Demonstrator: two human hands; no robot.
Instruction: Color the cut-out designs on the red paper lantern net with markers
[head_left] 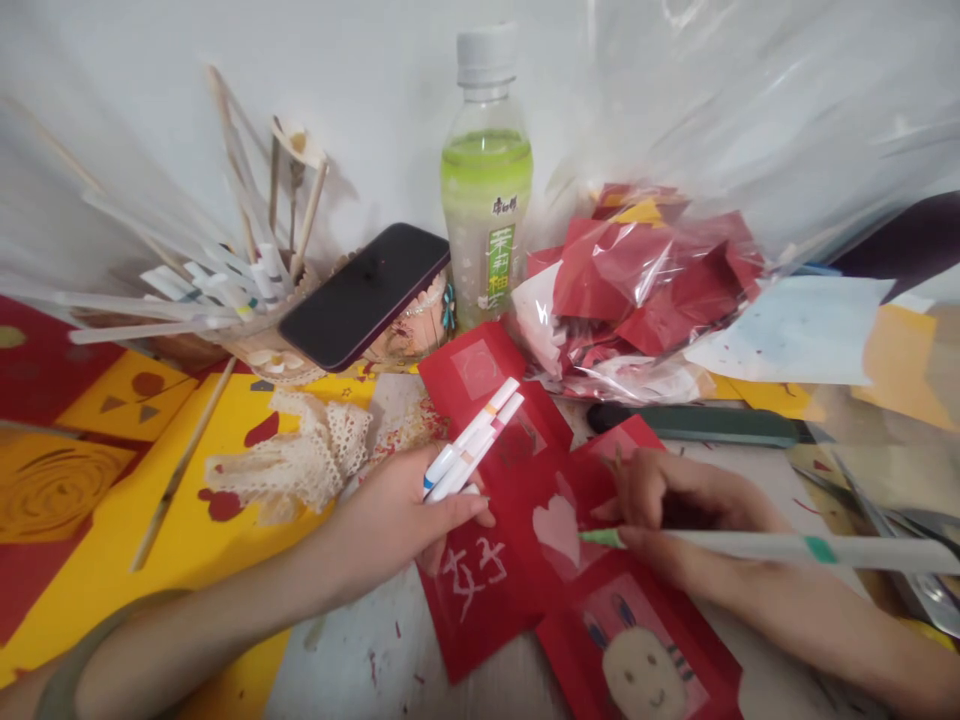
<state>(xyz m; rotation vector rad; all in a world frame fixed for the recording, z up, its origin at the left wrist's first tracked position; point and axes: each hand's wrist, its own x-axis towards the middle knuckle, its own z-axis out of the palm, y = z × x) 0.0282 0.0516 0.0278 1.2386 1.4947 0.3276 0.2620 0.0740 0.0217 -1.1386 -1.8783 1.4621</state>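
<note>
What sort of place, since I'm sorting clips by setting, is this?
Likely a craft workspace, though I can't tell whether in a home or a workshop. It shows in the bagged scraps, the decorated red paper and the green-tipped marker in the right hand.

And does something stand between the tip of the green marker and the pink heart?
Nothing visible stands in the way. The right hand holds the green marker with its tip at the right edge of the pink heart; the left hand, holding white markers, is to the left.
</note>
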